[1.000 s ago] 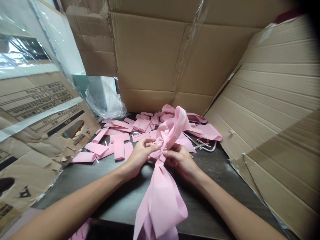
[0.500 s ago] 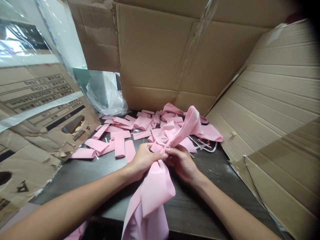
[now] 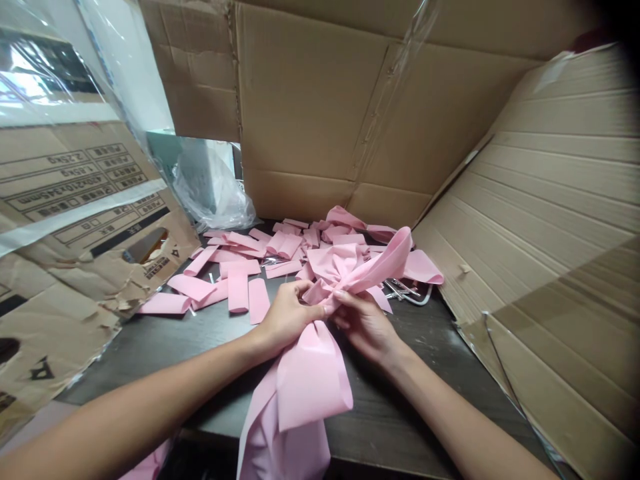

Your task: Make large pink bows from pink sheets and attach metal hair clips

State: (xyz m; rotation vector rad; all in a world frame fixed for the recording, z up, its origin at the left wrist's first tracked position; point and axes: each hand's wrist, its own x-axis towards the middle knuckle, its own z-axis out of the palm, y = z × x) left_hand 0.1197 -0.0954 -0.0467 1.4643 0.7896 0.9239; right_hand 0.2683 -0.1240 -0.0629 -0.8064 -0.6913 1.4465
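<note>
A large pink fabric bow [image 3: 315, 377] is held at its gathered middle, above the dark table. My left hand [image 3: 290, 313] pinches the gather from the left, thumb across the front. From the right, my right hand [image 3: 364, 325] grips the folds just above, its thumb and fingertips pressed into the cloth. One loop stands up toward the back right, while another loop and long tails hang toward me, over the table's front edge. Whatever ties the centre is hidden by my fingers.
Many short pink strips [image 3: 239, 290] lie scattered over the back of the dark table [image 3: 400, 427]. Silvery twist ties [image 3: 403, 290] lie right of the bow. Cardboard panels [image 3: 320, 100] stand behind and at both sides. A clear plastic bag [image 3: 215, 193] sits back left.
The bow's upper loop has tilted lower and to the right, and its front loop has turned slightly. Both hands keep their grip at the middle, with my right fingers shifted a little.
</note>
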